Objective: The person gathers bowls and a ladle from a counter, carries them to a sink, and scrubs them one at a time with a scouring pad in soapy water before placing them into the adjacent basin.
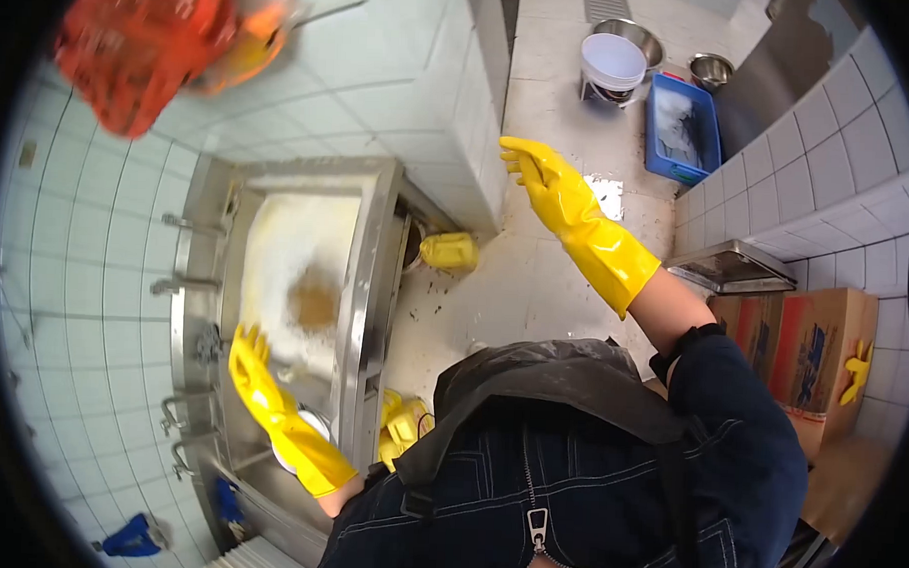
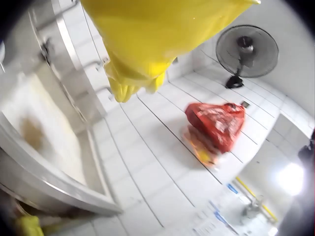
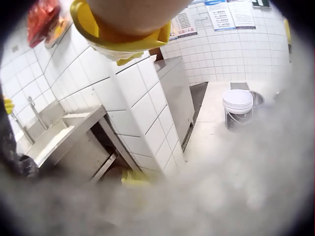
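Both hands wear long yellow rubber gloves. In the head view my left hand (image 1: 285, 418) is over the near part of a steel sink (image 1: 372, 281), fingers extended and holding nothing. White foam (image 1: 286, 238) with a brown patch fills the sink's far part. My right hand (image 1: 577, 223) is stretched out above the floor, its fingers extended and nothing held. The left wrist view shows the left glove (image 2: 157, 39) near the taps; in the right wrist view only the right glove's cuff (image 3: 123, 44) shows plainly.
A white bucket (image 1: 612, 61), a blue tub (image 1: 684, 127) and steel bowls stand on the floor ahead. Cardboard boxes (image 1: 808, 346) are at the right, a yellow jug (image 1: 449, 251) beside the sink. Red bags (image 1: 148, 43) hang on the tiled wall, and a fan (image 2: 247, 50) is mounted there.
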The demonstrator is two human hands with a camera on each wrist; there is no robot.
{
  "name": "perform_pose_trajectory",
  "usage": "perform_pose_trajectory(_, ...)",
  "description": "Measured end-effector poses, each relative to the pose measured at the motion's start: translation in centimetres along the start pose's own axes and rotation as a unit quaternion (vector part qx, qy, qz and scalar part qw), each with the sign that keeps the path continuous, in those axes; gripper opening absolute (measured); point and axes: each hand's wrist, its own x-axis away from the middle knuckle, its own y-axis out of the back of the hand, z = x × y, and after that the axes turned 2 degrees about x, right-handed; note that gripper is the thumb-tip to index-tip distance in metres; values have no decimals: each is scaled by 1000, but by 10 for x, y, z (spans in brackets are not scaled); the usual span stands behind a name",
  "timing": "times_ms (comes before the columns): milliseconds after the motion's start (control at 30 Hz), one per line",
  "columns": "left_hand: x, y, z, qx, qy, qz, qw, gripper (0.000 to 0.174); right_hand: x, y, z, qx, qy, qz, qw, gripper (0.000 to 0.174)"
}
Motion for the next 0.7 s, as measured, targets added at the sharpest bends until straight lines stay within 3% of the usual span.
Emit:
perform_pose_trajectory(67,-4,-95,-42,15,0,124,992,49,-18,24,-14,-114,-67,-34,991,27)
perform_pose_trajectory(200,3,-243,-81,94,-13,285,954,45,-72,58,-47,-120,-102,-19,987,22)
perform_pose_trajectory(267,-4,-300,-99,122,17,372,920,43,-102,82,-69,-125,-243,-9,962,20)
perform_pose_trajectory(300,-9,-331,-103,132,15,394,910,42,-114,98,-75,-124,-243,-15,962,20)
perform_pose_trajectory(367,-24,-402,-102,156,-3,443,883,38,-138,147,-87,32,-329,-15,944,21)
perform_pose_trajectory(400,-32,-440,-102,182,8,476,860,36,-134,175,-137,299,-100,-22,949,21)
perform_pose_trajectory(433,-36,-481,-103,216,43,485,846,38,-133,202,-184,531,143,-24,835,22)
perform_pose_trajectory(467,-46,-520,-102,224,79,503,831,37,-142,225,-170,314,-262,-10,913,30)
perform_pose_trajectory(500,-56,-559,-100,234,118,517,815,37,-140,243,-163,144,-344,-147,916,36)
perform_pose_trajectory(533,-64,-597,-99,253,139,518,805,37,-145,270,-149,64,-406,-152,899,29)
perform_pose_trajectory(567,-71,-632,-96,271,163,517,795,38,-151,291,-133,96,-488,-167,851,37)
perform_pose_trajectory(600,-76,-666,-93,276,168,508,798,38,-144,312,-141,137,-483,-187,844,52)
perform_pose_trajectory(633,-83,-697,-89,284,181,506,794,38,-142,326,-143,182,-511,-214,812,52)
perform_pose_trajectory(667,-90,-726,-86,292,191,503,791,38,-120,350,-184,139,-487,-260,822,48)
perform_pose_trajectory(700,-98,-750,-83,295,192,493,795,38,-110,371,-196,84,-489,-244,833,43)
